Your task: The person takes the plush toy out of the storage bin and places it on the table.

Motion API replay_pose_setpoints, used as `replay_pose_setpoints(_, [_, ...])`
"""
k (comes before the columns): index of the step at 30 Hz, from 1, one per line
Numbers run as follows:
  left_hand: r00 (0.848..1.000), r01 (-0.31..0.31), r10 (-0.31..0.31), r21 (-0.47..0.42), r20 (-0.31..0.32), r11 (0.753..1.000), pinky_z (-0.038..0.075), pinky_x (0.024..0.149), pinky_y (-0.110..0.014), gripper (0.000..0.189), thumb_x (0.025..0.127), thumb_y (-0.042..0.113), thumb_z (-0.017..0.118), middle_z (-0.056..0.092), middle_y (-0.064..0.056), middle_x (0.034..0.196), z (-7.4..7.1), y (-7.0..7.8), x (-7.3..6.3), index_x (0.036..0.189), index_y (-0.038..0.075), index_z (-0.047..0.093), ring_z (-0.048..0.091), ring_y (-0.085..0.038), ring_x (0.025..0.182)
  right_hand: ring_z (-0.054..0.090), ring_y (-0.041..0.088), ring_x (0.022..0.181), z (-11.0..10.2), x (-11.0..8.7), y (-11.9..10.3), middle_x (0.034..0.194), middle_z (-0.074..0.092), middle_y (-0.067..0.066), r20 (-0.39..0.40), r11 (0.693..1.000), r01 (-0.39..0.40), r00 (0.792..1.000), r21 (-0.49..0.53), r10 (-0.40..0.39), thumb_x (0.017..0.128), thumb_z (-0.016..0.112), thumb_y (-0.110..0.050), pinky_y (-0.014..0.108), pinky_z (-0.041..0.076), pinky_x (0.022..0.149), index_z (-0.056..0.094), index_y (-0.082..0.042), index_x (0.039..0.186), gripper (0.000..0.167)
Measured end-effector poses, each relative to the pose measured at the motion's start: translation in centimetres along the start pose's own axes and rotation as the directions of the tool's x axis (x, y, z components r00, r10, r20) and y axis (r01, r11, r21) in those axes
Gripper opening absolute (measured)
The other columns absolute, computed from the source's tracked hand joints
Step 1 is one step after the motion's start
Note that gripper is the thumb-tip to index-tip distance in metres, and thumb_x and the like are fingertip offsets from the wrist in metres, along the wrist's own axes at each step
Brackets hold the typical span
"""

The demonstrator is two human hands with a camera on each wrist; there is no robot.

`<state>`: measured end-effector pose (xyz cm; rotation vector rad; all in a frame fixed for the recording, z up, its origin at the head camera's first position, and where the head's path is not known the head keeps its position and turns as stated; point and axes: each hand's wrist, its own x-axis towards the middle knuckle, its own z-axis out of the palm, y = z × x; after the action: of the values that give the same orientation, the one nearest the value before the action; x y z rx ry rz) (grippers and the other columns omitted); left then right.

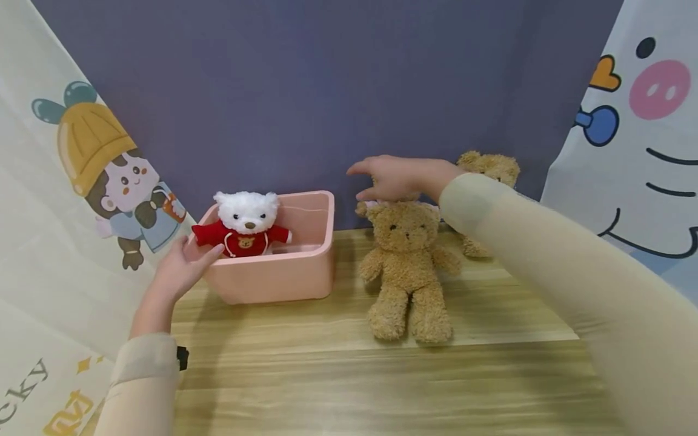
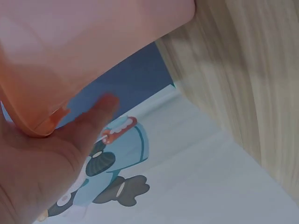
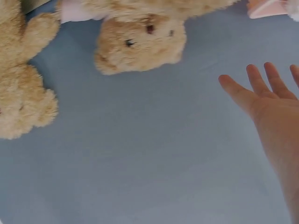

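My left hand [image 1: 182, 269] grips the left corner of a pink plastic bin [image 1: 272, 278], thumb over the rim. In the left wrist view, the bin's wall [image 2: 93, 37] hangs over that hand [image 2: 42, 168]. Inside the bin sits a white teddy bear [image 1: 248, 221] in a red hoodie. My right hand [image 1: 389, 175], fingers stretched out and holding nothing, reaches left above a tan teddy bear [image 1: 409, 272]. Behind that bear, another tan bear [image 3: 140, 46] shows in the right wrist view; my hand mostly hides it in the head view.
A further tan bear [image 1: 491, 166] leans at the back right, partly hidden by my right sleeve [image 1: 545, 248]. The bin and bears stand on a wood-grain surface [image 1: 327, 375] against a blue-grey backdrop [image 1: 305, 91]. Cartoon-printed white cloths [image 1: 43, 242] hang at both sides.
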<state>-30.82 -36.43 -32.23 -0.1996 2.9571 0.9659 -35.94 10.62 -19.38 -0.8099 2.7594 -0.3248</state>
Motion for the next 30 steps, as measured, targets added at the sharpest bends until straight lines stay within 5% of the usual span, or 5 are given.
replay_pose_setpoints(5, [1.000,0.023,-0.023,-0.129,0.000,0.991,0.050,0.108,-0.072,0.125,0.094,0.077,0.059,0.009,-0.037,0.174,0.5,-0.4,-0.1,0.170,0.006,-0.011,0.034,-0.063,0.149,0.057,0.016,0.053,0.0,1.2,-1.6,0.180,0.013,0.006,0.025,0.998,-0.017,1.000,0.059,0.015,0.109,0.057,-0.045,0.037,0.059,0.061,0.021,-0.033,0.171,0.073])
replay_pose_setpoints(9, [0.999,0.044,-0.042,-0.226,0.014,0.973,0.056,0.102,-0.063,0.124,0.094,0.075,0.062,0.004,-0.032,0.176,0.9,-0.8,0.0,0.170,0.016,-0.016,0.034,-0.062,0.150,0.050,0.018,0.051,0.3,2.3,-2.7,0.180,0.016,0.003,0.024,0.996,-0.013,1.000,0.086,0.011,0.108,0.058,-0.048,0.034,0.052,0.049,0.022,-0.035,0.170,0.074])
replay_pose_setpoints(14, [0.997,0.064,-0.055,-0.209,0.050,0.976,0.058,0.100,-0.060,0.122,0.095,0.075,0.060,0.000,-0.032,0.176,0.8,-1.4,0.0,0.168,0.023,-0.022,0.034,-0.063,0.150,0.070,0.022,0.104,0.6,3.8,-3.8,0.179,0.020,-0.003,0.034,0.995,-0.023,0.999,0.095,0.020,0.107,0.059,-0.050,0.042,0.061,0.080,0.023,-0.037,0.170,0.073])
replay_pose_setpoints(18, [0.996,0.056,-0.042,-0.181,0.078,0.982,0.061,0.098,-0.059,0.122,0.096,0.072,0.062,-0.001,-0.034,0.175,0.7,-1.5,-0.1,0.167,0.023,-0.025,0.034,-0.063,0.150,0.031,0.025,0.162,0.7,5.1,-4.5,0.178,0.026,0.003,0.002,0.999,0.050,0.999,-0.012,-0.050,0.108,0.059,-0.044,0.048,0.038,0.130,0.028,-0.026,0.170,0.071])
replay_pose_setpoints(30, [0.993,0.017,0.000,-0.147,0.114,0.989,0.062,0.096,-0.057,0.135,0.089,0.076,0.069,-0.002,-0.033,0.176,0.6,-0.7,-0.4,0.165,0.022,-0.028,0.036,-0.063,0.148,0.018,0.028,0.167,1.6,9.0,-7.0,0.177,0.025,0.009,-0.026,0.989,0.147,0.989,-0.031,-0.148,0.107,0.059,-0.042,0.048,0.025,0.137,0.034,-0.020,0.168,0.070])
